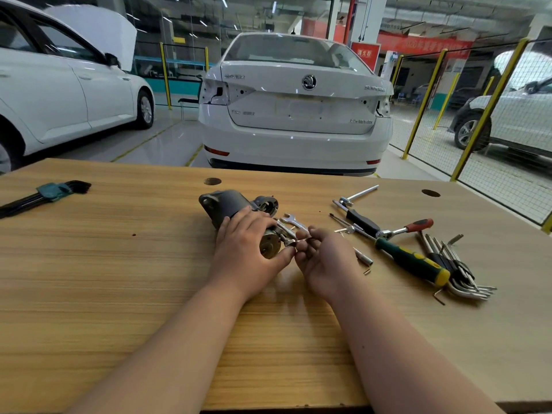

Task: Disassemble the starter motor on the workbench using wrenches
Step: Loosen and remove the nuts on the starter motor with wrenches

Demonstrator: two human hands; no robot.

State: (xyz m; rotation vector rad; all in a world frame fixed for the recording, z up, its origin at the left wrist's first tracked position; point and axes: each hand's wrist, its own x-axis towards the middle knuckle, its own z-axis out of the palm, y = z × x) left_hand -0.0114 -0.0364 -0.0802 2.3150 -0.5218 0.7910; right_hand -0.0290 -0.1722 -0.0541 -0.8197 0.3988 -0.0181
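Now the starter motor (227,204) lies on its side near the middle of the wooden workbench (119,279), its mounting flange pointing away from the person and its brass-coloured end facing them. The left hand (248,249) is laid over the motor's body with fingers curled round the housing and the thumb down by the near end. The right hand (325,261) sits just beside it, the two hands nearly touching; its fingers are curled and pinch a thin metal piece (302,239) held against a fitting at the motor's near end. What that piece is, I cannot tell: it is too small.

Just behind the right hand, an open-end wrench (294,221) lies flat on the bench, its jaw close to the motor. Farther right is a scatter of tools: a sliding T-handle (357,195), a black-handled driver (363,221), a ratchet with a red grip (406,229), a screwdriver with a green and yellow handle (412,262), and a fanned set of silver hex keys (460,276) touching the screwdriver's butt. Well apart, at the bench's far left edge, rests a black hex key set (41,197) in a green holder. Beyond the bench stands a white sedan (295,115), tail toward the camera.
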